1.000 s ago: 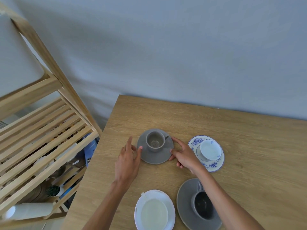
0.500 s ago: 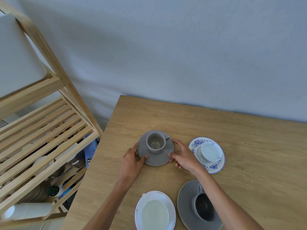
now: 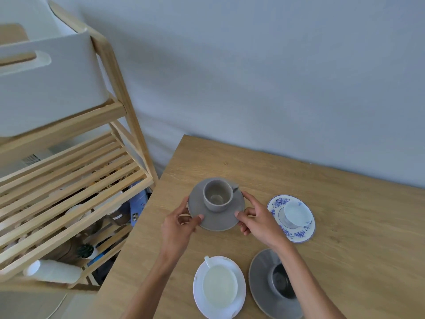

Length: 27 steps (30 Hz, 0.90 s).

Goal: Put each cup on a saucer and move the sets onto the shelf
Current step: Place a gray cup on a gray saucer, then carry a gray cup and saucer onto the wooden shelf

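Wooden table (image 3: 345, 226) (slatted shelf (image 3: 69, 180) beside): hands, left (image 3: 177, 229) and right (image 3: 259, 222), grip grey saucer (image 3: 218, 217).

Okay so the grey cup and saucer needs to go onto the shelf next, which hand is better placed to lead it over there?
Probably the left hand. It grips the grey saucer on the edge nearer the wooden shelf; the right hand holds the far edge and can just steady it.

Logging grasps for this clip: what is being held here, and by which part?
Both hands, left hand and right hand, pinch the grey saucer at opposite rim edges; the grey cup sits on it.
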Each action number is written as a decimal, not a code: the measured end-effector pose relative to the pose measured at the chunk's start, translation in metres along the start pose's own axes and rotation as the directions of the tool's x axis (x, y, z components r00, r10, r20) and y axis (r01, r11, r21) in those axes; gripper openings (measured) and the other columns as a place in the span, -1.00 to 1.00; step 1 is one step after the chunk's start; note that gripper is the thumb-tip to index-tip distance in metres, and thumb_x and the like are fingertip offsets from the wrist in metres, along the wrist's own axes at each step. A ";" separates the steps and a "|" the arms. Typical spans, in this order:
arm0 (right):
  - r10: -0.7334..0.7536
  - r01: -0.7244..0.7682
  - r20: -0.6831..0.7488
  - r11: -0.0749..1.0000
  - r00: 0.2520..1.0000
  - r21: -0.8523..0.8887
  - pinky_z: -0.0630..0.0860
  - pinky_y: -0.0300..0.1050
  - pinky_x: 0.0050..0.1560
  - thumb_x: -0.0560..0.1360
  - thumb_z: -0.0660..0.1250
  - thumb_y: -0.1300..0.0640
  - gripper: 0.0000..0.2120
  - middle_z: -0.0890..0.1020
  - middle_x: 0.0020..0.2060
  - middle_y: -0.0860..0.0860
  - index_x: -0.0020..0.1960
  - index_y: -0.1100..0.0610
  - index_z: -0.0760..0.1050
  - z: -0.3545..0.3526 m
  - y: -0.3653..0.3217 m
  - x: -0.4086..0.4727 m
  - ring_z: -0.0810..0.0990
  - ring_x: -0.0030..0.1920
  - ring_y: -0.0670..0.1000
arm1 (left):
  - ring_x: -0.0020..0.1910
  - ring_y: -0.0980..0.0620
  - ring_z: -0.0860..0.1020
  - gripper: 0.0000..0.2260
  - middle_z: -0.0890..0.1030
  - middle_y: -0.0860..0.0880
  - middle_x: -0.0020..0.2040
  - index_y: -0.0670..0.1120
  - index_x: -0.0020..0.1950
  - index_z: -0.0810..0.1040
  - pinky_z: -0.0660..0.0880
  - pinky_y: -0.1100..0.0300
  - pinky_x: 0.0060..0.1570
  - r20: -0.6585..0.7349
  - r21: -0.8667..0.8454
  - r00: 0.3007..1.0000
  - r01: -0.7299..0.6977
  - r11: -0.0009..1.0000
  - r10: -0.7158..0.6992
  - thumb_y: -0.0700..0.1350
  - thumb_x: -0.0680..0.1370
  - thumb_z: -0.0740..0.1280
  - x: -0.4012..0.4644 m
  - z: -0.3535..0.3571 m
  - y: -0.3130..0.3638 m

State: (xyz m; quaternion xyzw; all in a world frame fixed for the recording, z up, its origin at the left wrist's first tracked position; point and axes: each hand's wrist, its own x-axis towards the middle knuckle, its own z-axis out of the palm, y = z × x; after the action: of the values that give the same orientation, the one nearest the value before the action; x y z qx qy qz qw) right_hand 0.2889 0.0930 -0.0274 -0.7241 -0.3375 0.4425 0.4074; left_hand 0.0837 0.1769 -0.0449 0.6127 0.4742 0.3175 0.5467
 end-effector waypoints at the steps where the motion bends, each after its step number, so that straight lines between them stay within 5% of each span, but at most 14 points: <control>1: -0.010 0.010 0.004 1.000 1.000 0.002 0.56 -0.21 -0.35 0.61 0.36 0.22 -0.37 0.61 -0.24 0.13 0.60 -0.02 0.20 0.002 -0.002 -0.007 0.55 -0.43 -0.08 | -0.37 0.09 0.56 -0.49 0.64 0.06 -0.22 0.24 0.31 0.46 0.52 0.28 -0.29 -0.007 -0.015 1.000 -0.002 1.000 0.002 -0.17 0.47 0.49 -0.007 -0.004 0.002; 7: -0.109 0.109 0.057 0.994 0.992 -0.008 0.56 -0.16 -0.31 0.60 0.36 0.23 -0.31 0.57 -0.34 0.05 0.62 -0.04 0.13 0.019 -0.005 -0.043 0.53 -0.43 -0.07 | -0.35 0.09 0.56 -0.47 0.64 -0.01 -0.12 0.16 0.36 0.43 0.48 0.36 -0.33 -0.118 -0.032 0.993 0.003 0.999 -0.007 -0.18 0.47 0.49 -0.061 -0.026 0.012; 12: -0.217 0.233 0.152 0.968 0.964 -0.098 0.60 -0.14 -0.07 0.58 0.40 0.18 -0.32 0.65 -0.28 0.18 0.60 -0.09 0.18 0.041 -0.007 -0.069 0.66 -0.33 -0.06 | -0.18 0.12 0.62 -0.44 0.64 0.07 -0.04 0.18 0.44 0.40 0.61 0.10 -0.10 -0.199 0.120 0.980 0.004 0.993 0.020 -0.05 0.48 0.48 -0.111 -0.054 0.010; 17: -0.243 0.290 0.262 0.944 0.934 -0.156 0.51 -0.15 -0.05 0.58 0.41 0.12 -0.33 0.57 -0.38 0.09 0.59 -0.10 0.21 0.072 -0.010 -0.085 0.57 -0.27 -0.02 | -0.03 0.28 0.58 -0.40 0.61 0.26 -0.01 0.43 0.30 0.27 0.44 0.45 -0.09 -0.355 0.194 0.934 0.037 0.980 0.035 -0.07 0.48 0.48 -0.159 -0.077 0.010; 20: -0.269 0.328 0.316 0.933 0.910 -0.150 0.48 -0.14 -0.10 0.58 0.40 0.14 -0.34 0.42 -0.47 -0.11 0.59 -0.10 0.21 0.099 -0.015 -0.099 0.46 -0.32 -0.06 | 0.06 0.21 0.58 -0.37 0.59 0.22 0.12 0.22 0.48 0.31 0.53 0.15 0.13 -0.438 0.156 0.898 0.107 0.982 -0.028 -0.05 0.48 0.48 -0.183 -0.096 -0.004; 23: -0.285 0.354 0.360 0.925 0.888 -0.140 0.59 0.05 -0.02 0.58 0.41 0.14 -0.33 0.40 -0.47 -0.10 0.60 -0.08 0.21 0.126 -0.019 -0.104 0.46 -0.31 -0.05 | 0.09 0.17 0.58 -0.36 0.61 0.19 0.15 0.15 0.50 0.31 0.55 0.02 0.13 -0.475 0.136 0.878 0.132 0.982 -0.052 -0.04 0.48 0.48 -0.199 -0.120 -0.012; 25: -0.275 0.351 0.399 0.927 0.875 -0.131 0.63 0.18 0.07 0.58 0.41 0.13 -0.31 0.49 -0.43 0.03 0.61 -0.07 0.19 0.145 -0.023 -0.105 0.56 -0.31 -0.07 | 0.11 0.18 0.57 -0.37 0.61 0.14 0.17 0.13 0.50 0.31 0.55 0.11 0.11 -0.496 0.102 0.867 0.123 0.987 -0.057 -0.05 0.48 0.48 -0.204 -0.136 -0.017; 27: -0.247 0.334 0.443 0.933 0.862 -0.130 0.65 0.05 0.00 0.59 0.40 0.13 -0.32 0.62 -0.35 0.11 0.61 -0.09 0.17 0.163 -0.032 -0.104 0.67 -0.29 -0.09 | 0.07 0.24 0.58 -0.38 0.61 0.08 0.16 0.08 0.50 0.31 0.53 0.35 0.01 -0.511 0.056 0.857 0.116 0.992 -0.071 -0.10 0.50 0.47 -0.206 -0.153 -0.021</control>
State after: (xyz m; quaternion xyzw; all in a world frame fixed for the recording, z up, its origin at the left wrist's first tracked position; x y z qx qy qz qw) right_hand 0.0960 0.0667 -0.0061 -0.5901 -0.5659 0.4841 0.3117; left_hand -0.1320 0.0414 -0.0074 0.5064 0.6435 0.4202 0.3910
